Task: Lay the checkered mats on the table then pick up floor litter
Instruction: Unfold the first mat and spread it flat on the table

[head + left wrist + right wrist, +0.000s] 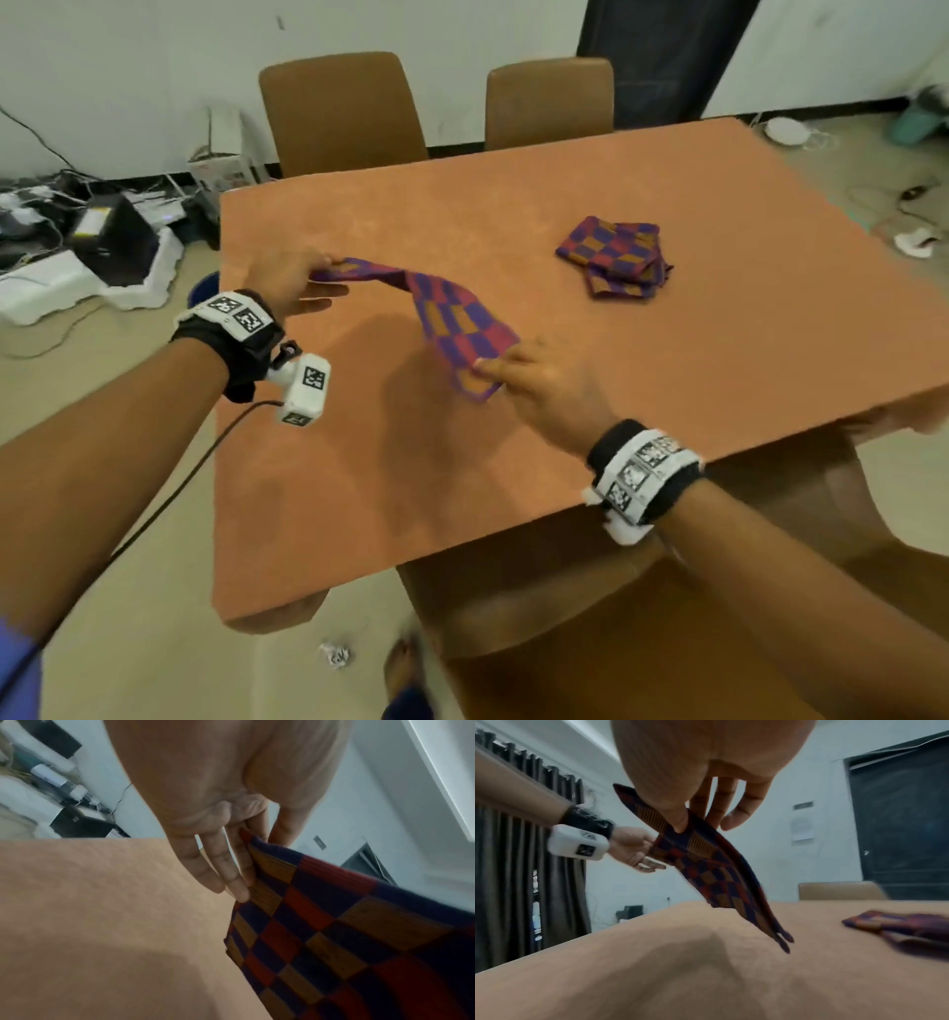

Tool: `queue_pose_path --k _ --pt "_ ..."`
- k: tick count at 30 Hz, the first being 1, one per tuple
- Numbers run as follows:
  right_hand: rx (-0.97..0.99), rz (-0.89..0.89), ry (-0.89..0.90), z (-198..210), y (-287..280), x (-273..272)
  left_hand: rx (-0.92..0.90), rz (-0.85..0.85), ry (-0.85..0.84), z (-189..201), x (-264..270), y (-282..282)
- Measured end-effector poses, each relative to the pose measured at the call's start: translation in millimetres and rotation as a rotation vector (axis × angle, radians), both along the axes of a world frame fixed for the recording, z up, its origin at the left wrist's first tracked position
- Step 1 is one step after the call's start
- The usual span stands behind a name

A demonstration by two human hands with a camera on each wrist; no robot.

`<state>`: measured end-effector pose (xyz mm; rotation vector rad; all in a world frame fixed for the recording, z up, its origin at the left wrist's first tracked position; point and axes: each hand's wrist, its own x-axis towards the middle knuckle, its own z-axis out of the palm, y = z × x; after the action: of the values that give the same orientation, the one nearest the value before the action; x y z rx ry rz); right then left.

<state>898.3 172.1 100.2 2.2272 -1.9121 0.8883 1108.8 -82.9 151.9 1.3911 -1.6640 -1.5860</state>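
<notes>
head: you're spreading the first checkered mat [452, 318] above the table [667, 360], left hand [287, 282] and right hand [544, 385] each pinching a corner; folded mats [616, 257] and floor litter [335, 655] are waiting. left wrist: fingers [231, 866] are lying together along the edge. right wrist: thumb is pinching, fingers spread. next, i'd judge, you're lowering it flat.

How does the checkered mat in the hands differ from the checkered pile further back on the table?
The held mat hangs in the air, a single cloth stretched between the left hand and right hand; the pile of mats rests on the table, untouched. The held mat is opened out and twisted; the pile is folded and stacked. Both share the same purple, red and orange checks.
</notes>
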Motion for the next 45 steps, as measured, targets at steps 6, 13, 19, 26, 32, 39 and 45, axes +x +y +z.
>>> queue_pose_path --k 6,13,19,26,32,39,45 --pt "0.409 0.136 0.065 -84.1 -23.0 150.3 -0.402 -0.379 -0.605 -73.9 63.3 -52.9" --pt "0.703 0.213 -0.046 -91.6 -47.0 227.6 -0.468 -0.382 -0.668 -116.5 125.1 -55.8" --pt "0.596 -0.237 -0.258 -103.7 -73.4 168.3 -0.565 -0.436 -0.663 -133.6 143.8 -26.0" --pt "0.747 -0.556 -0.485 -99.5 -119.4 113.1 -0.503 -0.547 -0.779 -164.9 157.4 62.9" --pt "0.658 -0.643 -0.711 -98.9 -133.6 112.4 -0.519 -0.525 -0.817 -170.7 153.4 69.4" --pt "0.627 -0.573 -0.597 -95.7 -120.1 105.1 -0.567 -0.436 -0.817 -158.3 137.2 95.9" --pt "0.643 -0.565 -0.414 -64.2 -94.2 23.2 -0.623 -0.416 -0.762 -141.7 98.5 150.4"
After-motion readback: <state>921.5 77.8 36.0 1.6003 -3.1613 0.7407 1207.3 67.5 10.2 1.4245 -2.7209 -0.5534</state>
